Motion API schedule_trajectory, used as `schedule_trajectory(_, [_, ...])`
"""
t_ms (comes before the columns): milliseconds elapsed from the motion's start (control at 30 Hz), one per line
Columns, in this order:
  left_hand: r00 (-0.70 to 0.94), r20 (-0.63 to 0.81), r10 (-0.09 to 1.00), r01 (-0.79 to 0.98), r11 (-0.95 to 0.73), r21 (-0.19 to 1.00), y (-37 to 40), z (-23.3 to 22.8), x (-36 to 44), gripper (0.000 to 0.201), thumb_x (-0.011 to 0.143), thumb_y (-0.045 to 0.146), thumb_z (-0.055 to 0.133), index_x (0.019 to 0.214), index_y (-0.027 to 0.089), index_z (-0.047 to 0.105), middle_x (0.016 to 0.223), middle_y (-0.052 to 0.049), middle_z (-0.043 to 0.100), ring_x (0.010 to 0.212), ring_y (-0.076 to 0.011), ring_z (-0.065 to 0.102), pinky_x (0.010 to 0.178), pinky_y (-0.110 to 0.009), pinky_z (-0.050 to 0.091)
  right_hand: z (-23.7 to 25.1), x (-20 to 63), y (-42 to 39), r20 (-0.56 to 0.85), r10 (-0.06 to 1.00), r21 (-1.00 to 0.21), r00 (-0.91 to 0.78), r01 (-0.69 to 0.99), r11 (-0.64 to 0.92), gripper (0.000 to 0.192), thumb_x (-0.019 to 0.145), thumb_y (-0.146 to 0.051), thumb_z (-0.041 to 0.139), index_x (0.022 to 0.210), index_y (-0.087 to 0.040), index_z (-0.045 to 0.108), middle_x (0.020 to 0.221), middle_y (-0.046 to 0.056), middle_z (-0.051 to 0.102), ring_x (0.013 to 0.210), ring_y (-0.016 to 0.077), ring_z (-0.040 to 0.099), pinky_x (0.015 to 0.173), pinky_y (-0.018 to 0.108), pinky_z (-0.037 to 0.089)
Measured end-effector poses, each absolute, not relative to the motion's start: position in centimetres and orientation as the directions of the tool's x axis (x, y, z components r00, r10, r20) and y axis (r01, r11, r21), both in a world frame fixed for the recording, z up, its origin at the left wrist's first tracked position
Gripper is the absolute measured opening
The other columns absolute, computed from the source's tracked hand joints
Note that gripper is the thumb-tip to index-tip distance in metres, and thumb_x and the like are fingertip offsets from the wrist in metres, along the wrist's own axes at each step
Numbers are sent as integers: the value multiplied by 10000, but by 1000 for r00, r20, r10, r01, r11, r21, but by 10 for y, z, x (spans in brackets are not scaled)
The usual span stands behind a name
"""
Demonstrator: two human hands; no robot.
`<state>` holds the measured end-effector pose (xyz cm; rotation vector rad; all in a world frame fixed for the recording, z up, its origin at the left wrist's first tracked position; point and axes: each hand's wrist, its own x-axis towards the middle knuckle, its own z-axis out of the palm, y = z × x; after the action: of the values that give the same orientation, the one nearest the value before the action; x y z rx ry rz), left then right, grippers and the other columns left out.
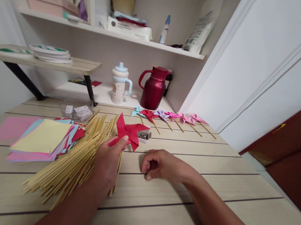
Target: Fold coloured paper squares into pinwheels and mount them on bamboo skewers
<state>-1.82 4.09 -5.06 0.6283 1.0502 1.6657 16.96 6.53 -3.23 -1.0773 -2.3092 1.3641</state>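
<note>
A red paper pinwheel point(133, 132) is pinched in my left hand point(109, 159), thumb pressed on its middle. My right hand point(160, 164) is a little to the right, low over the table, fingers curled and the thumb tip against a finger. A tiny dark thing shows at those fingertips, too small to name. Behind the pinwheel stands a small open box point(144, 136) with shiny metal bits, partly covered by the paper. A large pile of thin wooden sticks point(81, 158) lies under and left of my left hand.
Stacked coloured paper squares point(41, 136) lie at the left, near a clear plastic container point(76, 110). Several finished pinwheels on sticks point(171, 115) line the back. A red jug point(154, 88) and a spotted cup point(119, 85) stand behind; a small raised shelf point(83, 66) overhangs the left.
</note>
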Motion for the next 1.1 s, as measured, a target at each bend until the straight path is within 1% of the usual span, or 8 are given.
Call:
schedule_trajectory(133, [-343,-92,935,-478,-90,874,40,-50,-18,270,618,349,833,649,171,632,585,46,633,552,-94,550,611,-232,432,-33,170,66,-158,697,-850,-699,455,264,100,672,-123,725,762,-166,712,715,-20,627,653,111,551,591,206,429])
schedule_trajectory(367, [-337,-102,936,-477,-77,876,40,-49,-18,277,618,352,830,656,167,628,589,40,628,538,-91,542,593,-230,432,-30,169,64,-148,684,-852,-714,443,278,66,676,-108,710,711,-164,712,696,-22,619,644,107,555,590,197,427])
schedule_trajectory(600, [-336,-129,933,-479,-52,876,40,-49,-19,302,601,372,835,708,171,636,609,33,638,539,-108,567,584,-244,446,-27,166,63,-104,708,-863,-698,418,285,57,706,-121,675,696,-167,707,705,-9,634,663,124,565,619,216,438])
schedule_trajectory(733, [-328,-118,937,-468,-53,882,38,-49,-19,314,604,395,832,690,170,632,604,26,644,544,-113,572,578,-242,444,-14,162,57,-2,808,-899,-589,355,256,42,756,-190,664,741,-172,699,748,9,658,676,138,562,627,237,433])
schedule_trajectory(833, [-326,-129,937,-448,-32,894,37,-49,-19,341,601,418,831,743,160,660,619,9,665,541,-124,578,569,-252,444,-7,157,53,90,883,-929,-461,281,241,53,745,-220,695,717,-176,685,753,11,663,728,155,571,686,258,436])
schedule_trajectory(900, [-331,-146,932,-427,-11,904,37,-49,-19,375,593,431,833,794,154,679,628,0,677,541,-136,585,569,-262,447,-5,154,52,120,921,-956,-371,208,208,90,726,-251,727,709,-179,677,733,5,656,726,159,564,701,269,428])
schedule_trajectory(1000, [-354,-151,923,-411,-9,911,36,-49,-18,422,578,426,841,863,152,695,666,-15,699,579,-156,612,602,-280,466,-7,152,53,130,954,-988,-271,46,148,144,699,-290,768,731,-183,678,725,-2,648,709,156,549,710,280,422])
schedule_trajectory(1100, [-363,-129,923,-390,-24,920,36,-47,-17,409,588,421,839,866,154,703,702,-26,716,621,-166,627,641,-290,481,-10,150,53,151,964,-988,-217,-56,142,158,690,-300,789,749,-190,693,735,-2,637,703,152,527,694,277,416])
